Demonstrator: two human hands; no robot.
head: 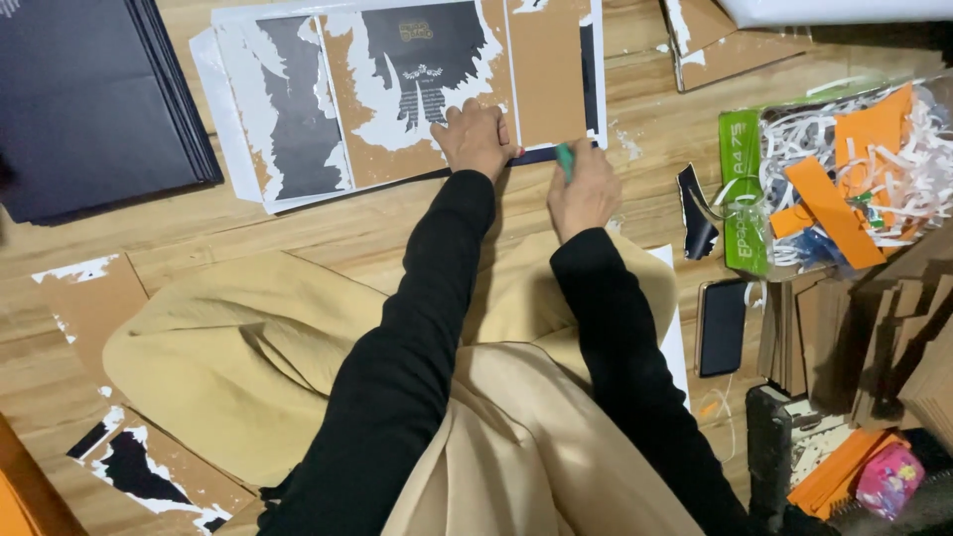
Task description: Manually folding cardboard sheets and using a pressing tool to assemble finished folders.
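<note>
Now left hand (476, 137) presses flat on the brown card (544, 74); right hand (586, 189) grips a green cutter (564, 159).

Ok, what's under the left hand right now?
The left hand presses on a brown card sheet patched with torn white and black paper, near its lower edge. What lies beneath the palm is covered.

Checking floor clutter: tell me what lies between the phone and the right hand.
In the head view, tan cloth lies between the phone and right hand.
</note>
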